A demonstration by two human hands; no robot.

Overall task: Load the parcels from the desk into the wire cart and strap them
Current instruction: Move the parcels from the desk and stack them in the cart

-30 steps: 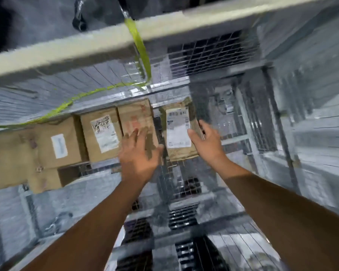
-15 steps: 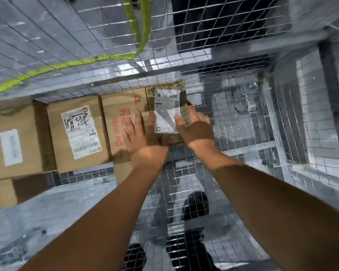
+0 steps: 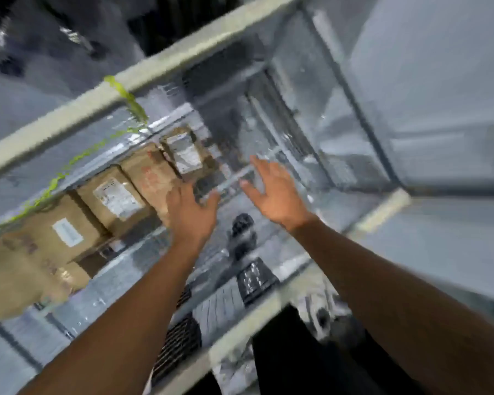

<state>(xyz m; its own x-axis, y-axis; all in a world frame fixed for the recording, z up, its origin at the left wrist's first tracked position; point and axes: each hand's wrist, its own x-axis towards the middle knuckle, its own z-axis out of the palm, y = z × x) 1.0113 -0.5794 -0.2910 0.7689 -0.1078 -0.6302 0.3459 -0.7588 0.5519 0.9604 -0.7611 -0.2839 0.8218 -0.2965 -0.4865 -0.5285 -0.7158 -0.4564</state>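
parcels lined up in wire cart

Labels on the parcels are too blurred to read

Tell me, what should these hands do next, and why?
Probably draw both hands out of the wire cart for another parcel: the left hand and right hand are open and empty, and the small labelled parcel already stands beside the other parcels.

Heavy motion blur throughout; cool, dim light; wire mesh smeared; wide-angle bending at edges.
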